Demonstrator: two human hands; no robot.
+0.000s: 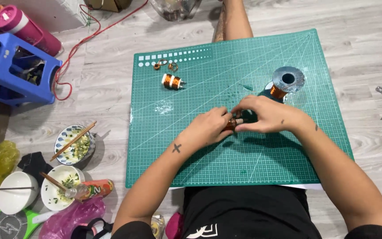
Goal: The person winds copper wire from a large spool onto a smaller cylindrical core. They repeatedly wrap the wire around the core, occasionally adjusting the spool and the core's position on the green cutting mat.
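Gripping a small copper coil between them, both hands, left and right, meet mid green cutting mat. One finished-looking wound coil lies apart, near the mat's far-left corner. Judging by the wire spool beside the right hand, winding seems under way.

Bright, even overhead light w/ soft shadows under the hands, sharp center, slight wide-angle bend at edges.
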